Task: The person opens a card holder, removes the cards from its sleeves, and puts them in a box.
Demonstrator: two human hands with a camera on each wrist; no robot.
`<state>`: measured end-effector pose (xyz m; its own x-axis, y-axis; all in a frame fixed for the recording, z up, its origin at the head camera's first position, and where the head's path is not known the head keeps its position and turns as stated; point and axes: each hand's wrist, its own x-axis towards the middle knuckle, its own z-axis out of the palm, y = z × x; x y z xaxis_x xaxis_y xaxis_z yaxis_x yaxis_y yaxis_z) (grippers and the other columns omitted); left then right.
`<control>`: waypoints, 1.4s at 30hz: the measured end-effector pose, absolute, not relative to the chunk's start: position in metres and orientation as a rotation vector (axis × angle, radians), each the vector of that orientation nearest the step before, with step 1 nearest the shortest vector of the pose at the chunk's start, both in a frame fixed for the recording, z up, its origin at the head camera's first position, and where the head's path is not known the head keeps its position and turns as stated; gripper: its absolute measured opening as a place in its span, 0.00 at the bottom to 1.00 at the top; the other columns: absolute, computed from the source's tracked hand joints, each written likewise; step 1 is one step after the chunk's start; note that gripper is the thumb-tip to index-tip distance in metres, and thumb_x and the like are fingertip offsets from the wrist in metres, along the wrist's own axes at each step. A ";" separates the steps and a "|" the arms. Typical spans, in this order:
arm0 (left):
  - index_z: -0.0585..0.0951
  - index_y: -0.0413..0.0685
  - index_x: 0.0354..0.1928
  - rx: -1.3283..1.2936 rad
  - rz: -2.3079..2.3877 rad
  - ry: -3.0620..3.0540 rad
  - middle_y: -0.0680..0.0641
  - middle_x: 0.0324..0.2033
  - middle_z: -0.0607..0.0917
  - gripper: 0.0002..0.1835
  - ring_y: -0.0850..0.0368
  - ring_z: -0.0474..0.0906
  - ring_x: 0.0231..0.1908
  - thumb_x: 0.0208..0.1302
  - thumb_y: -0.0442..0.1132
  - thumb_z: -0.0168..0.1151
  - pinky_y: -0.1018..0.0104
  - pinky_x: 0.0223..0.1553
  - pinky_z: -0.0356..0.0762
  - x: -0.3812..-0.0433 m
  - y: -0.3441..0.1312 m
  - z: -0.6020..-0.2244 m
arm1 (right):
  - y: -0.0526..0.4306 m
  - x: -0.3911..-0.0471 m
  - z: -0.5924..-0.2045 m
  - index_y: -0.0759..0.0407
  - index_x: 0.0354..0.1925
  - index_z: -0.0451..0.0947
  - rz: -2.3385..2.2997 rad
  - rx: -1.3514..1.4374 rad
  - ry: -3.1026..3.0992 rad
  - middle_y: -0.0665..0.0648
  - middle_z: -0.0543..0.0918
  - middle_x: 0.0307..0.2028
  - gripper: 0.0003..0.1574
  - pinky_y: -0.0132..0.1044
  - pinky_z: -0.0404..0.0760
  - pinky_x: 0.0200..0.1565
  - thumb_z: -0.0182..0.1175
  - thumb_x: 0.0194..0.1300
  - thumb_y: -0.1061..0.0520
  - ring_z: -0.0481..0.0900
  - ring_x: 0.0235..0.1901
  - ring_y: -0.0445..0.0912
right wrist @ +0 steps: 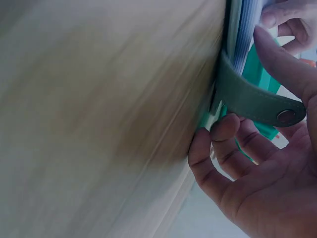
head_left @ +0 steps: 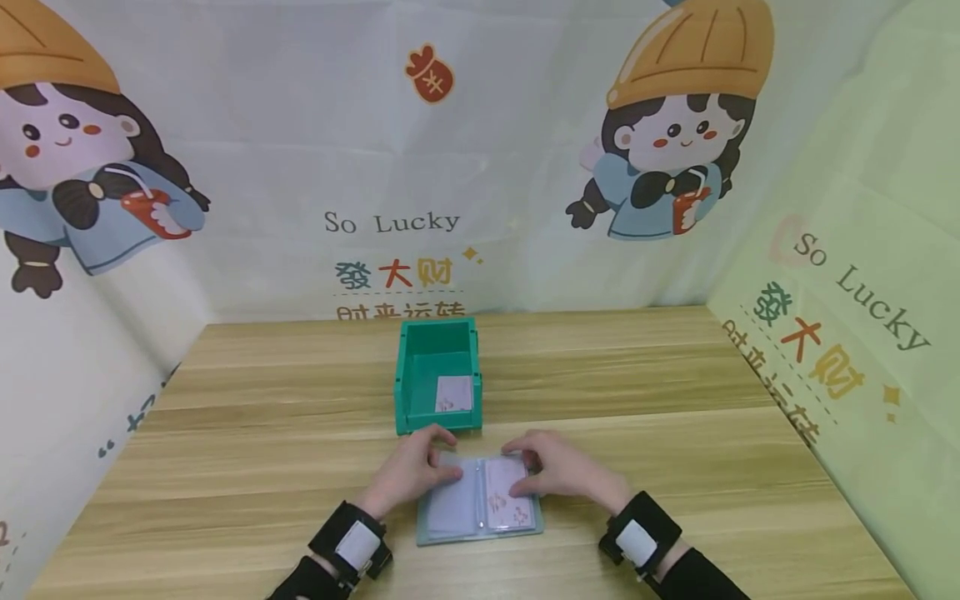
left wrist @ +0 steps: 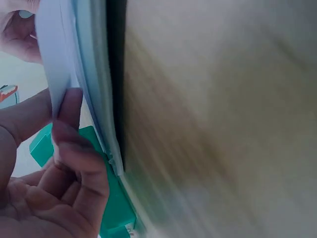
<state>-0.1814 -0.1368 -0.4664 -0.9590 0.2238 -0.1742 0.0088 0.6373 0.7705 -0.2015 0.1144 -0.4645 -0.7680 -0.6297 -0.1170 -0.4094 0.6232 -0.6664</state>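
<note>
A small card album [head_left: 450, 510] with clear pocket pages lies open on the table, and a pink-white printed card [head_left: 502, 510] shows in its right-hand pocket. My left hand [head_left: 411, 471] is at the album's upper left; in the left wrist view its thumb and finger pinch a raised page [left wrist: 52, 54]. Over the right side reaches my right hand [head_left: 558, 468], its thumb touching the pages and its other fingers loosely bent by the edge. A green snap strap [right wrist: 252, 99] sticks out from the cover across that hand in the right wrist view.
Just behind the album stands a green plastic bin [head_left: 399, 375] with a similar printed card [head_left: 454, 394] in it. The wood-grain table [head_left: 262, 433] meets a printed cloth backdrop [head_left: 517, 192] at the back and sides.
</note>
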 end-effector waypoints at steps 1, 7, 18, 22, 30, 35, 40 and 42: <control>0.78 0.42 0.53 0.175 1.217 2.607 0.50 0.21 0.75 0.21 0.59 0.69 0.21 0.59 0.36 0.73 0.69 0.23 0.62 -0.181 -0.137 -0.466 | 0.115 -0.202 -0.464 0.65 0.59 0.79 -0.909 -0.821 2.503 0.51 0.76 0.31 0.35 0.29 0.67 0.32 0.75 0.56 0.54 0.69 0.31 0.41; 0.80 0.43 0.49 0.193 1.084 2.708 0.49 0.24 0.76 0.21 0.58 0.70 0.25 0.56 0.38 0.75 0.69 0.25 0.64 -0.181 -0.134 -0.463 | 0.118 -0.206 -0.465 0.63 0.59 0.80 -0.920 -0.764 2.477 0.51 0.75 0.30 0.35 0.30 0.65 0.32 0.76 0.55 0.54 0.69 0.32 0.42; 0.86 0.40 0.38 0.464 0.991 2.743 0.51 0.26 0.82 0.05 0.60 0.74 0.28 0.62 0.31 0.66 0.71 0.29 0.71 -0.182 -0.113 -0.453 | 0.115 -0.207 -0.464 0.61 0.57 0.80 -0.916 -0.721 2.483 0.50 0.73 0.29 0.34 0.30 0.64 0.30 0.77 0.54 0.55 0.69 0.30 0.42; 0.88 0.41 0.35 0.433 1.018 2.706 0.50 0.25 0.86 0.06 0.62 0.77 0.25 0.65 0.36 0.66 0.71 0.29 0.74 -0.183 -0.106 -0.454 | 0.114 -0.207 -0.464 0.60 0.57 0.79 -0.925 -0.703 2.478 0.50 0.72 0.28 0.33 0.29 0.63 0.30 0.77 0.53 0.55 0.68 0.29 0.41; 0.88 0.39 0.34 0.300 1.191 2.538 0.49 0.23 0.87 0.06 0.62 0.82 0.21 0.64 0.35 0.67 0.69 0.27 0.81 -0.185 -0.102 -0.460 | 0.113 -0.206 -0.465 0.59 0.58 0.79 -0.949 -0.678 2.455 0.50 0.73 0.28 0.34 0.29 0.63 0.30 0.76 0.53 0.56 0.68 0.29 0.42; 0.88 0.39 0.33 0.231 1.226 2.506 0.48 0.22 0.87 0.05 0.62 0.83 0.21 0.63 0.35 0.68 0.69 0.26 0.81 -0.185 -0.100 -0.462 | 0.113 -0.206 -0.467 0.59 0.60 0.79 -0.934 -0.700 2.461 0.49 0.71 0.27 0.35 0.29 0.62 0.29 0.76 0.54 0.55 0.67 0.28 0.41; 0.88 0.38 0.33 0.224 1.262 2.484 0.47 0.21 0.88 0.05 0.62 0.84 0.20 0.62 0.34 0.69 0.70 0.26 0.82 -0.186 -0.099 -0.462 | 0.113 -0.205 -0.467 0.60 0.61 0.80 -0.916 -0.705 2.472 0.50 0.70 0.29 0.36 0.29 0.61 0.30 0.76 0.54 0.54 0.67 0.31 0.42; 0.88 0.37 0.33 0.226 1.272 2.470 0.47 0.22 0.88 0.06 0.62 0.84 0.20 0.62 0.34 0.69 0.70 0.26 0.82 -0.187 -0.099 -0.463 | 0.113 -0.204 -0.467 0.60 0.60 0.80 -0.914 -0.695 2.476 0.51 0.70 0.30 0.35 0.30 0.62 0.31 0.76 0.54 0.55 0.67 0.33 0.44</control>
<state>-0.1872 -0.0988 -0.4627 -0.9252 0.2976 -0.2353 -0.0188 0.5835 0.8119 -0.2042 0.1133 -0.4670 -0.7921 -0.5766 -0.2002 -0.3082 0.6609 -0.6842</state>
